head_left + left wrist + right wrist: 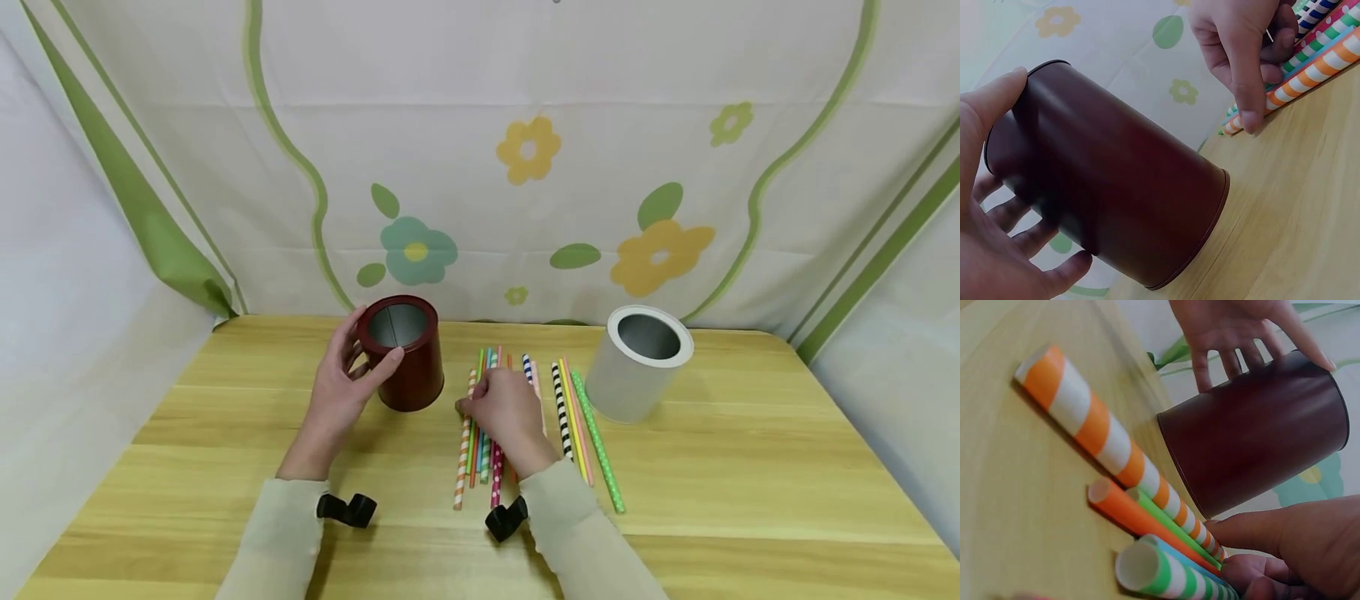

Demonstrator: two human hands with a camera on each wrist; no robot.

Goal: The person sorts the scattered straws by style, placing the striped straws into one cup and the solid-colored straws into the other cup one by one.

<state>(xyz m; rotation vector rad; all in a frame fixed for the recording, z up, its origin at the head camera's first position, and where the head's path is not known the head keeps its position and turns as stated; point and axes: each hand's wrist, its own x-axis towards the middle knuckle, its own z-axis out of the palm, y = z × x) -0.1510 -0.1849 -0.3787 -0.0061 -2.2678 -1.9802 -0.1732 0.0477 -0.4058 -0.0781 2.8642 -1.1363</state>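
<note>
A dark red open-topped can stands upright on the table, with grey metal showing inside. My left hand holds it from the left, the thumb at its rim and the fingers spread along its side. To the right of the can, my right hand reaches down over a loose row of colourful paper straws. Its thumb and finger pinch an orange-and-white striped straw near the far end. Beside that straw lie an orange straw, a light green straw and a green-and-white striped straw.
A white can stands to the right, open at the top. Between it and my right hand lie a black-and-white striped straw, a yellow straw and a green dotted straw. A flowered curtain hangs behind the wooden table.
</note>
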